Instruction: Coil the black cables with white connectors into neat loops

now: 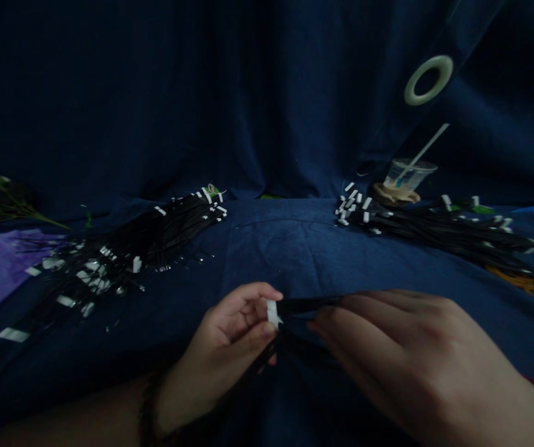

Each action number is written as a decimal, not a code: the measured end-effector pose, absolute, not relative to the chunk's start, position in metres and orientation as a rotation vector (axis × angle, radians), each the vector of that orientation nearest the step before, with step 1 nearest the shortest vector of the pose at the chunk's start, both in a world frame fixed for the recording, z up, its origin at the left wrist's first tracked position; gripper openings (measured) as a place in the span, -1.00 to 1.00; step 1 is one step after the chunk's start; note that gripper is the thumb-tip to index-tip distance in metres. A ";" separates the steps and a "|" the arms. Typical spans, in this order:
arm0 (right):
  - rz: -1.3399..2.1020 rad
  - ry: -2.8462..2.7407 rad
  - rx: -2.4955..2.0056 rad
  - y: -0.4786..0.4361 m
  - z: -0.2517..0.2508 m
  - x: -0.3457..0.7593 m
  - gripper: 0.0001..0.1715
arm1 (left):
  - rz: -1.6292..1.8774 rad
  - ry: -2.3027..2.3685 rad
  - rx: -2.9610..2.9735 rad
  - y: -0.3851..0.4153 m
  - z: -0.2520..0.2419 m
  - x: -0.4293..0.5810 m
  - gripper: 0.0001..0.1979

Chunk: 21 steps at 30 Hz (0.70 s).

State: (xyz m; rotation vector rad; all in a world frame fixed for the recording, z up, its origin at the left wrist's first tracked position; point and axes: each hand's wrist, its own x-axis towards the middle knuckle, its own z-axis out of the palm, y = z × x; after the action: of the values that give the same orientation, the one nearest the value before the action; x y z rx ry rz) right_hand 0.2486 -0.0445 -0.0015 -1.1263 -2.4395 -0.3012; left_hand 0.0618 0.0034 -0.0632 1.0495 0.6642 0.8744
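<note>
My left hand (230, 332) is closed, its thumb and fingers pinching a small white label (273, 312) at the end of some thin black cables (305, 304). Opposite it, my right hand (397, 347) has its fingers bent around the same dark cables, which run between the two hands. The cables are blurred, and part of them hangs below in shadow. A dark bracelet circles my left wrist, and a red band shows at my right one.
Black cables with white labels lie in a pile at left (155, 233) and a bundle at right (434, 233). Behind the right bundle are a clear plastic cup (413, 175) with a white stick and a tape roll (429, 81). Purple sheet (1, 264) lies far left. Blue cloth (276, 248) covers the table.
</note>
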 end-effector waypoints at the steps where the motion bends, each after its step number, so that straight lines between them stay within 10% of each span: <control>1: -0.303 -2.444 -1.132 -0.045 -0.002 0.247 -0.79 | 0.878 0.664 1.056 0.003 -0.063 0.062 -0.77; 12: -0.281 -2.446 -1.054 -0.044 -0.015 0.235 -0.61 | 0.830 0.673 1.090 -0.002 -0.064 0.065 -0.78; 21: -0.564 -2.446 -1.315 -0.051 -0.004 0.254 -0.85 | 1.024 0.928 1.098 0.013 -0.061 0.066 -0.67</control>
State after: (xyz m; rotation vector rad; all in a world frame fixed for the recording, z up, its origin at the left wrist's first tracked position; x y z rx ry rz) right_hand 0.2542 -0.0509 -0.0037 -1.3153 -2.4461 -0.5643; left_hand 0.0661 0.0125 -0.0611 1.0983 0.9284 1.0243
